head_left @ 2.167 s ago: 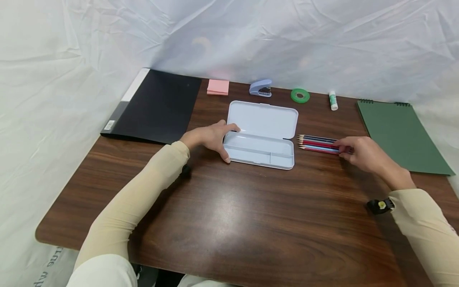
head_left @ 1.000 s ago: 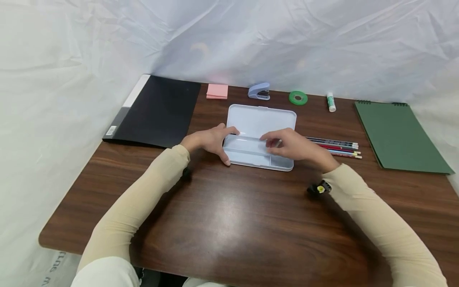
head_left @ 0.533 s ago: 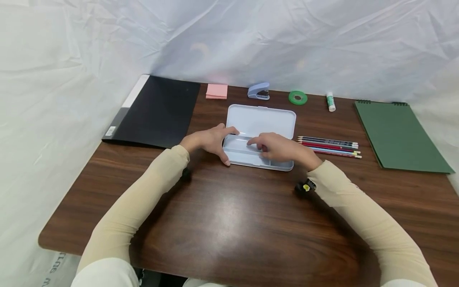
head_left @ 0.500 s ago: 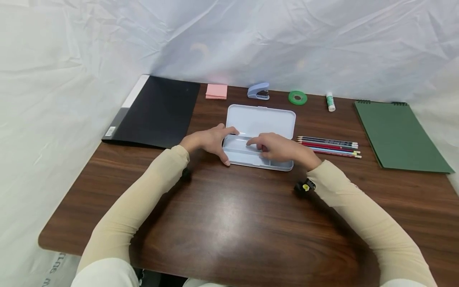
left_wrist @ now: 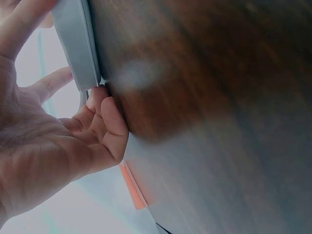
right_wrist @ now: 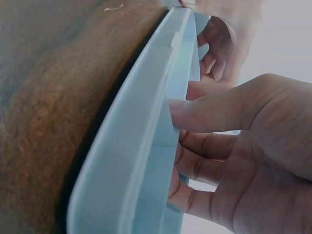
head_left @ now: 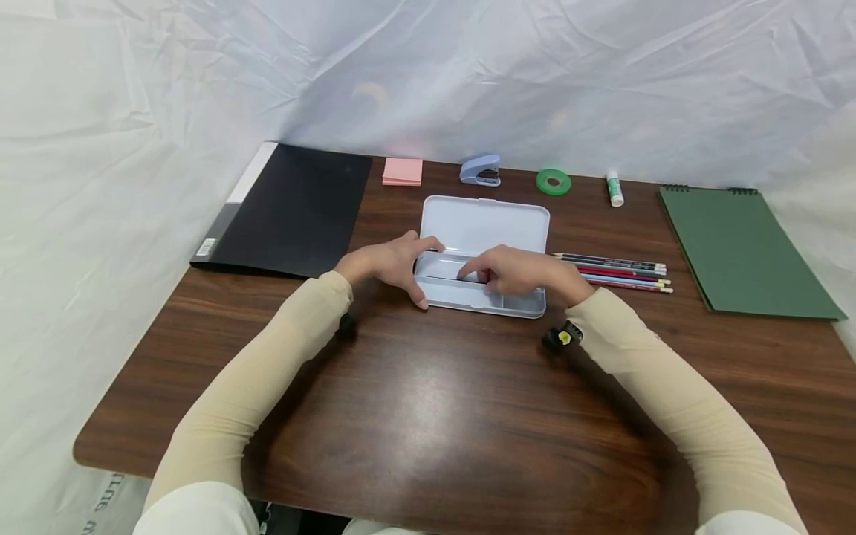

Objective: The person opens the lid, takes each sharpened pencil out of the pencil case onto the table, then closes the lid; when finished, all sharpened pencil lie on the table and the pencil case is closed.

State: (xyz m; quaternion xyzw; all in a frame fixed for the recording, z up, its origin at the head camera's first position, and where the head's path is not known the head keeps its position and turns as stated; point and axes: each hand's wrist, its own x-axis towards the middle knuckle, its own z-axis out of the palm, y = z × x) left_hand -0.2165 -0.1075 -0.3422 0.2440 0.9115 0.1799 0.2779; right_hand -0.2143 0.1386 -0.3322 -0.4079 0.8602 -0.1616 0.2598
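A white pencil case [head_left: 483, 224] lies on the dark wooden table, its lid folded back. My left hand [head_left: 393, 263] grips the case's left end, thumb at the front corner and fingers at the rear; the left wrist view shows some fingers [left_wrist: 111, 122] curled beside the case. My right hand [head_left: 513, 270] reaches into the case, index finger stretched toward the back compartment. A thin dark line, of unclear nature, runs beside that fingertip. In the right wrist view the thumb [right_wrist: 187, 116] lies over an inner edge; the other fingertips are partly hidden behind it.
Several pencils [head_left: 622, 273] lie side by side right of the case. A green spiral notepad [head_left: 749, 253] is farther right, a black folder [head_left: 301, 212] on the left. Pink sticky notes [head_left: 403, 172], a stapler [head_left: 480, 170], green tape [head_left: 553, 182] and a glue stick [head_left: 614, 189] line the back.
My right hand has moved left from the pencils into the case. The thin dark line beside its index finger is newly visible. My left hand has stayed on the case.
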